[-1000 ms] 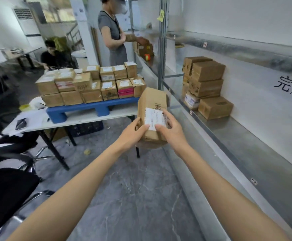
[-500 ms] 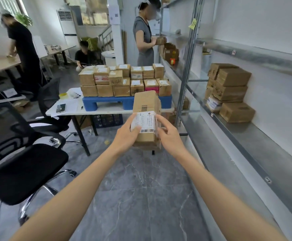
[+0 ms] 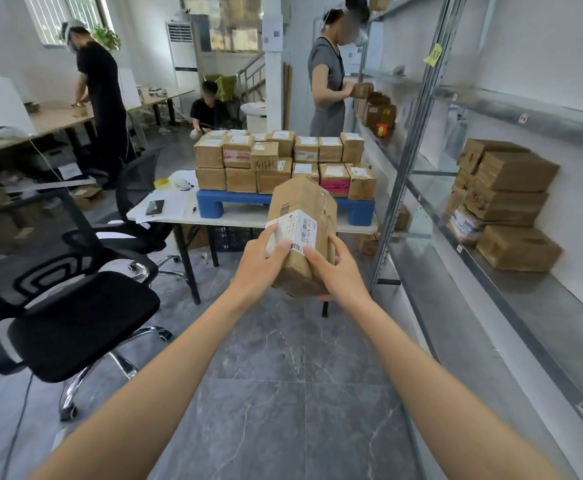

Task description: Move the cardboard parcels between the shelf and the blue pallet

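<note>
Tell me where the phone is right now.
In the head view, the phone lies on the left end of the white table, left of the blue pallet and beyond the black chair.

The left hand (image 3: pixel 262 265) partly covers the label (image 3: pixel 304 226) on the held parcel (image 3: pixel 304 197), its print too small to read. That parcel hides part of the blue pallet (image 3: pixel 220 204); the shelf (image 3: pixel 543 306) runs off the right edge

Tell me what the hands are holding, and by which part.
One brown cardboard parcel with a white label, held at its near end: left hand on the left side, thumb on the label; right hand on the right side.
</note>
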